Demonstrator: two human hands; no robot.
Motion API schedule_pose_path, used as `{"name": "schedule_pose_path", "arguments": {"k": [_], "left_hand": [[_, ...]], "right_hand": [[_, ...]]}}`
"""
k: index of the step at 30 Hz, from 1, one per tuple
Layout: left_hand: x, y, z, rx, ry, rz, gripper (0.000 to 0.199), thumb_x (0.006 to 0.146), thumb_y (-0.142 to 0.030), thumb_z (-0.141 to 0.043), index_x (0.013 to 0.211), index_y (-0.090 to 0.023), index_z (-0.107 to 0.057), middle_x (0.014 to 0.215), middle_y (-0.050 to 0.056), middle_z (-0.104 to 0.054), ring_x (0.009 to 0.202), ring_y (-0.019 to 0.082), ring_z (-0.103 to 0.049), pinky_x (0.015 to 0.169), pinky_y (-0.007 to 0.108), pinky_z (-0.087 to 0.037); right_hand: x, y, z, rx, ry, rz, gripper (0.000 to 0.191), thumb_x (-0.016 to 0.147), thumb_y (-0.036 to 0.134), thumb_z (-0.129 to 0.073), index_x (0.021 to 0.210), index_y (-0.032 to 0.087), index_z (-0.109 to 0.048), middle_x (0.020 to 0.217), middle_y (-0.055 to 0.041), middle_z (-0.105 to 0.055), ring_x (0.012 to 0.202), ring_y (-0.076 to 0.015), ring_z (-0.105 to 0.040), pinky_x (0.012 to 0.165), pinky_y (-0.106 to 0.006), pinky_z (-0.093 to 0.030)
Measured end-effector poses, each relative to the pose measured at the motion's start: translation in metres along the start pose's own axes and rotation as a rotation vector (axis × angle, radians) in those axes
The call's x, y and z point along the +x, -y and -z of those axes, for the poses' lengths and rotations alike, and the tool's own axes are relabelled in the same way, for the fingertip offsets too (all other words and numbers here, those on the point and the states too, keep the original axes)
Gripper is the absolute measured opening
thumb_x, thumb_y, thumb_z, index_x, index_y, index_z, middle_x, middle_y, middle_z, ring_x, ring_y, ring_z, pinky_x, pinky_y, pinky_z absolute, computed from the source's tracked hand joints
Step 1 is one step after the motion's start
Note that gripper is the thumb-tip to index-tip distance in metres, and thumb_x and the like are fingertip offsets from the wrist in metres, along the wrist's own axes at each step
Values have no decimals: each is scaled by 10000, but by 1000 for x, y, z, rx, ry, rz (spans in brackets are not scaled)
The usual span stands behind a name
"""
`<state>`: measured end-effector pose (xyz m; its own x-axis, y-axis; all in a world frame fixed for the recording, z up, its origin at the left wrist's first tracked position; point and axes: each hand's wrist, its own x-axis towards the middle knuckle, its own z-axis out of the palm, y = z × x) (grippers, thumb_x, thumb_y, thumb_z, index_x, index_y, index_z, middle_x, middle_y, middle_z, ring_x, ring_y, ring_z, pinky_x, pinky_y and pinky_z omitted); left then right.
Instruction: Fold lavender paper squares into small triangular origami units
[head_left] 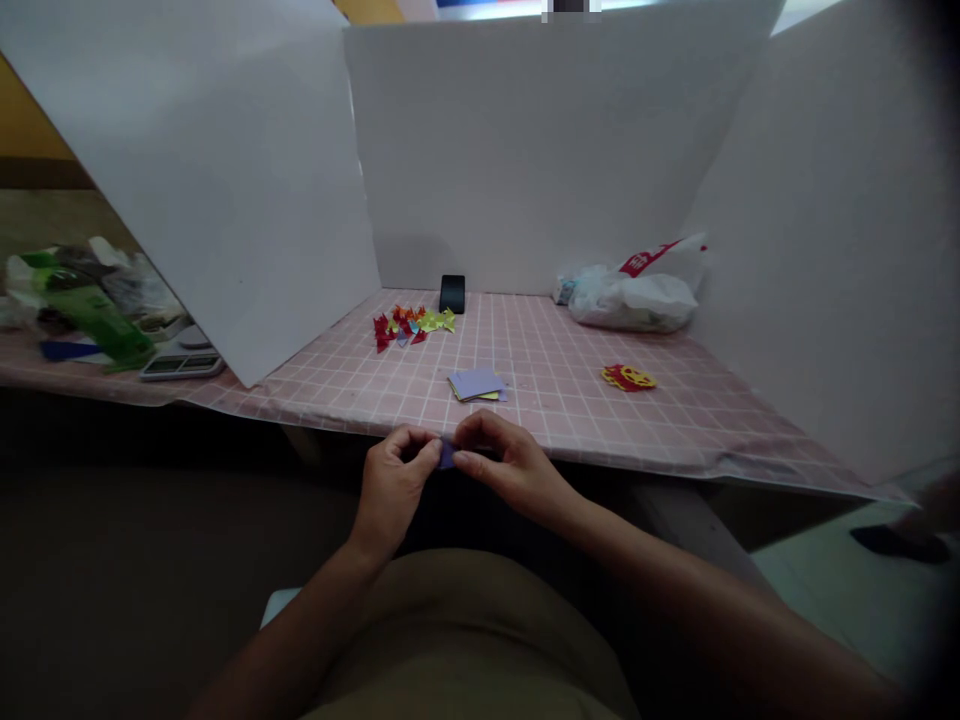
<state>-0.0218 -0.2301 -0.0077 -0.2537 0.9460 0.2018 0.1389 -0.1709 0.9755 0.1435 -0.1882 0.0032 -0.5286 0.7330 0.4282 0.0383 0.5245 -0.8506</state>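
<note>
A small piece of purple paper is pinched between my two hands, just off the table's front edge. My left hand grips its left side between thumb and forefinger. From the right, my right hand pinches it in the same way. Fingers cover much of the paper, so its exact shape is hidden. Beyond my hands lies a stack of paper sheets, lilac on top with yellow beneath. Farther back on the left is a pile of folded paper pieces in red, orange, yellow and blue.
Red and yellow cut-out shapes lie on the right of the pink checked tablecloth. A black phone-like object and a white plastic bag are at the back. White panels enclose three sides. A green bottle lies outside, left.
</note>
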Motion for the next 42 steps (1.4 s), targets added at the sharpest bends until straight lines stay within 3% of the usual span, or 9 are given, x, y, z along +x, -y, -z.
{"name": "schedule_pose_path", "arguments": {"k": [5, 13, 25, 42], "left_hand": [[0, 2, -2, -102, 3, -4, 104, 785, -263, -700, 763, -162, -697, 735, -9, -675, 712, 136, -587, 710, 241, -456], [-6, -3, -6, -221, 39, 53, 111, 763, -271, -730, 766, -164, -703, 726, -17, -674, 672, 120, -579, 684, 230, -458], [-10, -7, -3, -172, 107, 42, 135, 775, -289, -719, 767, -155, -714, 727, 11, -691, 698, 146, -600, 704, 246, -470], [-11, -9, -1, -100, 133, -31, 149, 822, -300, -679, 766, -166, -710, 712, 10, -696, 692, 153, -619, 695, 246, -478]], "right_hand": [[-2, 1, -4, -142, -9, 164, 85, 854, 179, -698, 841, 215, -621, 992, -53, -599, 973, -201, -580, 889, -368, -472], [-5, 1, -8, -116, -114, 93, 131, 880, 161, -611, 769, 216, -569, 871, -33, -598, 857, -186, -578, 793, -342, -470], [-7, 2, -9, -186, -116, 37, 156, 912, 227, -573, 761, 207, -544, 768, -22, -589, 733, -171, -544, 687, -318, -426], [-8, 4, -9, -222, -96, 18, 176, 918, 227, -547, 746, 208, -519, 745, -18, -576, 706, -165, -532, 660, -307, -412]]}}
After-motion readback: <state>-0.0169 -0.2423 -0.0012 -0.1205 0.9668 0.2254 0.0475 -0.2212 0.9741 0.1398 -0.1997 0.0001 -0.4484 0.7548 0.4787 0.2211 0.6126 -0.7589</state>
